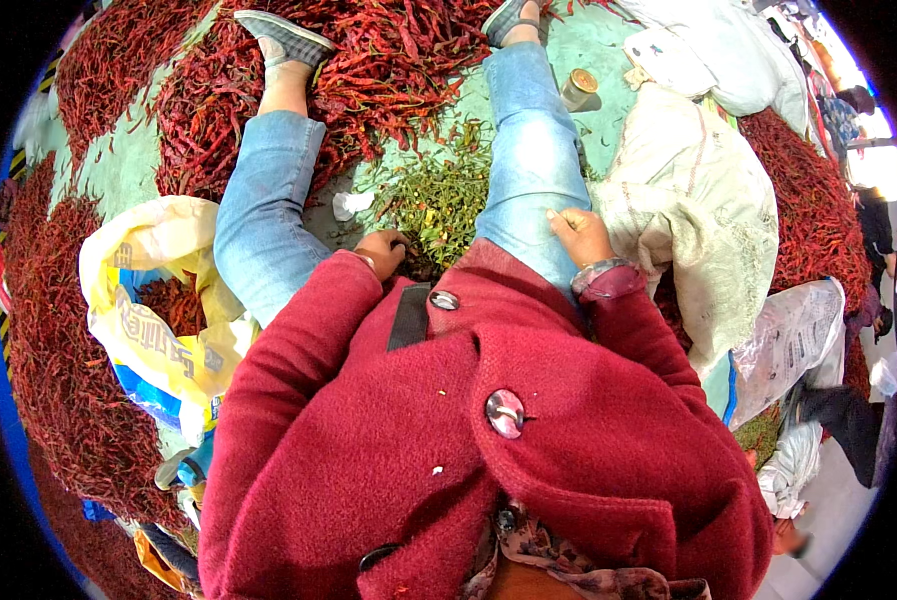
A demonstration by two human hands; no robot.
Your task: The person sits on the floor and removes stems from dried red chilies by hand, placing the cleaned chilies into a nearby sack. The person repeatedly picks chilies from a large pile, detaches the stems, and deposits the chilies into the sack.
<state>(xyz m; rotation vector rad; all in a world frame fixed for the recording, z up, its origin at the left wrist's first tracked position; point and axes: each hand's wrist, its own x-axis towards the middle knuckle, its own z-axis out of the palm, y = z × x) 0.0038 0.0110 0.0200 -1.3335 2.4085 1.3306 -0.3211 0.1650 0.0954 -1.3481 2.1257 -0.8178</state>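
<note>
My left hand [382, 252] rests between my thighs, beside a heap of green chilli stems and scraps [445, 199]; its fingers are curled and partly hidden, so I cannot tell whether they hold anything. On the thigh of my blue jeans [532, 161] lies my right hand [581, 234], loosely curled, with no object visible in it. A large pile of dried red chillies [396, 67] spreads around my feet. A crumpled white tissue [352, 205] sits near the green scraps.
A yellow and white plastic sack [148, 236] holding red chillies stands at the left. At the right are a white woven sack [700, 172], a lidded cup [580, 86] and more red chillies [808, 202]. Other people are partly visible at the far right edge.
</note>
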